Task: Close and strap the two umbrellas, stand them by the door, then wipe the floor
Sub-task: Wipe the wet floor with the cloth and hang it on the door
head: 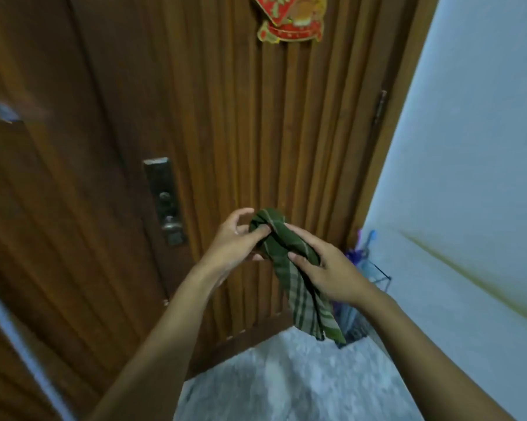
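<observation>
While both hands meet near the middle of the view, a green plaid cloth (279,238) is held up between them in front of the brown wooden door (226,117). The left hand (235,241), at about 9 o'clock of the cloth, pinches its bunched upper end between thumb and forefinger, the other fingers lifted and loosely curved. The right hand (326,268), at about 4 o'clock of that bunch, has its fingers wrapped round the cloth's middle, and the loose striped tail hangs below it toward 6 o'clock, well above the grey speckled floor (286,375). The umbrellas (356,256) (purple and blue, blurred, partly behind the right hand) stand upright at 3 o'clock in the corner where the door meets the pale wall (468,147); whether they are strapped I cannot tell. A metal lock plate (163,199) sits at 9 o'clock on the door, and a red-and-gold ornament (289,19) hangs at 12 o'clock.
</observation>
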Available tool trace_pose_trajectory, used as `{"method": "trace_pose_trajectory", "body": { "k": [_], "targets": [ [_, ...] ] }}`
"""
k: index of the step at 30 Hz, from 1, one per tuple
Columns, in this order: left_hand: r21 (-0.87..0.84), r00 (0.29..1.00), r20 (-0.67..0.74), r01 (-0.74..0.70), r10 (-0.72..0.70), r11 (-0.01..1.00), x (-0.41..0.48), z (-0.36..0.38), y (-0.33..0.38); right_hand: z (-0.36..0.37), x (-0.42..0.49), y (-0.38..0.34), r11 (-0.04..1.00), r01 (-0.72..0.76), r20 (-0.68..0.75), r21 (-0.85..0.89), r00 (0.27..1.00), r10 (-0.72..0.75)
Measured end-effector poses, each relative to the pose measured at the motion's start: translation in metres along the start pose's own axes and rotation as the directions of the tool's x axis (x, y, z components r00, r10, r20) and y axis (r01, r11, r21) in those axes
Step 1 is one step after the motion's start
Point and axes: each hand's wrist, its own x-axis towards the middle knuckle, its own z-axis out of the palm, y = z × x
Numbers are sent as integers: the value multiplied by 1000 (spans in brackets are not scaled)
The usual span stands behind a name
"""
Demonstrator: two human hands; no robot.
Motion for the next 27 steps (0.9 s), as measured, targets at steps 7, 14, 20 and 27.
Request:
{"method": "trace_pose_trajectory", "body": {
  "k": [7, 14, 20, 27],
  "targets": [
    [5, 988, 148, 50, -50, 999, 43, 147, -54, -84, -74, 116, 979, -171, -143, -113, 978, 154],
    [-33, 983, 81, 167, -164, 985, 115, 332, -158, -165, -124, 280, 952, -281, -94, -123, 958, 270],
    [-9, 927, 82, 368, -366, 930, 173, 422, -285, -176, -150, 448, 911, -410, -83, -33, 910, 406],
    [198, 878, 84, 450, -472, 871, 247, 457, -532, -64, -188, 689, 837, -545, -146, -54, 833, 533]
  ]
}}
